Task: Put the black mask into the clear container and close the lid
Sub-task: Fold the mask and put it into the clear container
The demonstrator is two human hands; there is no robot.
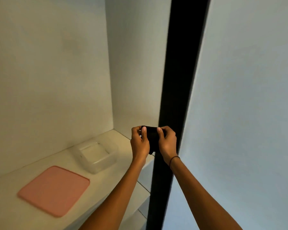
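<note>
The black mask is bunched up and held in the air between both hands, above the right end of the white shelf. My left hand grips its left side and my right hand grips its right side, thumbs pressed on top. The clear container stands open on the shelf, down and to the left of the hands, with nothing visible inside. Its pink lid lies flat on the shelf, left of the container and apart from it.
The white shelf sits in a white cupboard with a back wall and a side wall close behind the hands. A black vertical edge and a pale panel stand right of the hands. A lower shelf shows below.
</note>
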